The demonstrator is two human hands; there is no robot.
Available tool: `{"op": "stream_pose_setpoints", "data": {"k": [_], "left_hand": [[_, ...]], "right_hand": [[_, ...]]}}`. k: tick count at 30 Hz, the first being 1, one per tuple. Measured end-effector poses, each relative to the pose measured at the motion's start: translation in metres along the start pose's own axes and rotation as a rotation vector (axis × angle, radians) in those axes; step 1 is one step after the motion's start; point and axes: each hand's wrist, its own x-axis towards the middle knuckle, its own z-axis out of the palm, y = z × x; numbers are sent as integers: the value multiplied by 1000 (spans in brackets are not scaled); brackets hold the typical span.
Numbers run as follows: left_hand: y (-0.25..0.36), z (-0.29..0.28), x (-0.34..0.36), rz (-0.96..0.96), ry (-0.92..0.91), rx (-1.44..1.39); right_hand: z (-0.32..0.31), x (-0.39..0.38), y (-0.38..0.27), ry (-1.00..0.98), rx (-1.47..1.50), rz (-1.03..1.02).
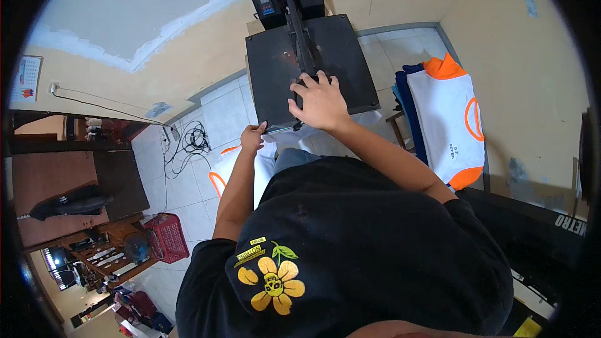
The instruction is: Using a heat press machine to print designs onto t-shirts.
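A black heat press [269, 56] stands before me, its broad upper plate lowered and its lever arm running along the middle. My right hand [319, 103] lies over the front middle of the plate, beside the lever, fingers spread and palm down. At the plate's front left corner is my left hand [252, 138], its fingers bent together against the edge; what they pinch, if anything, is hidden. White cloth [307, 131] shows below the front edge. A white garment with orange trim [266, 156] lies between my left forearm and my body, partly covered.
Folded white and orange shirts [444, 112] are stacked on the right, over dark blue ones. Coiled black cable [195, 139] lies on the tiled floor to the left, with a red basket [168, 238] nearer me. A black case-like object [519, 219] stands at the right.
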Motion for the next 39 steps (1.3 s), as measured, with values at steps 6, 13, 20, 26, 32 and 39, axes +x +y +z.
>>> {"op": "stream_pose_setpoints", "data": {"k": [6,13,20,26,32,39], "left_hand": [[-1,2,-2,-27,-34,-88],[-2,0,0,-18,-46,-84],[-3,1,-3,-26,-53,-124],[-2,3,-3,-41,-51,-147],[-3,5,-2,-26,-29,-118],[-4,6,-1,-17,-16,-110]], "right_hand": [[0,0,-2,29,-24,16],[1,0,-2,27,-47,22],[2,0,-1,17,-32,19],[1,-1,1,17,-31,-5],[2,-1,3,8,-23,-53],[13,-2,6,170,38,-132]]}}
